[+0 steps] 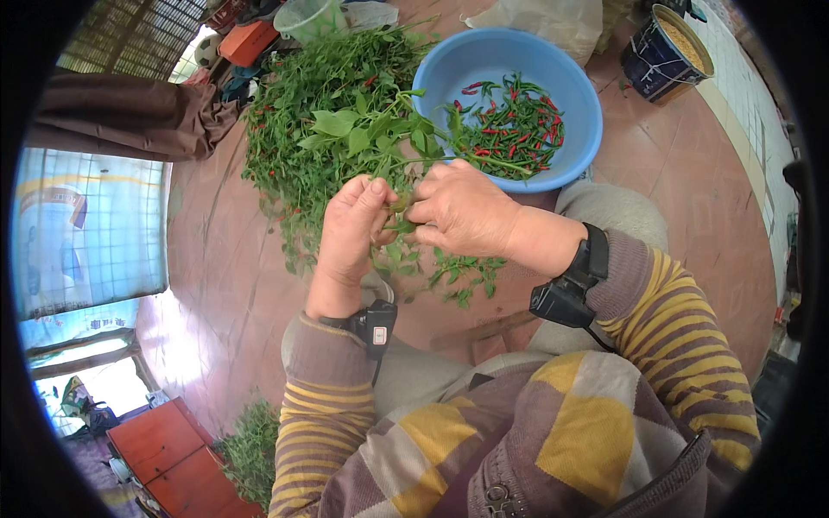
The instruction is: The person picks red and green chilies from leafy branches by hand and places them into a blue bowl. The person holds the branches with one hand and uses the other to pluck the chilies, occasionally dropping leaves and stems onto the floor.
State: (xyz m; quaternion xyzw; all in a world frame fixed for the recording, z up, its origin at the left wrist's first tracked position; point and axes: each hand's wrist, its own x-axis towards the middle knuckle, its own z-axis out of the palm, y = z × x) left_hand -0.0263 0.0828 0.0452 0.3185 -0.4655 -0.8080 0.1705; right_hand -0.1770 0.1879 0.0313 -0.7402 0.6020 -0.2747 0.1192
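Note:
Between my two hands is a leafy green chili plant branch [354, 129], its leaves spreading up and to the left. My left hand [350, 220] is closed on the branch, thumb pressed against the fingers. Close beside it, my right hand [466, 207] has its fingers curled in on the same branch; its fingertips are partly hidden. Just beyond my right hand stands a blue plastic basin [590, 104] holding many green and red chili peppers [518, 129]. To its left lies a big heap of chili plants [294, 147] with some red peppers among the leaves.
A dark blue bucket of yellowish grain [656, 69] stands at the far right by the wall. A pale green basket [309, 19] is behind the heap. A red-orange cabinet [168, 449] and more greenery [250, 449] are at lower left. Brown cloth [138, 116] hangs at upper left.

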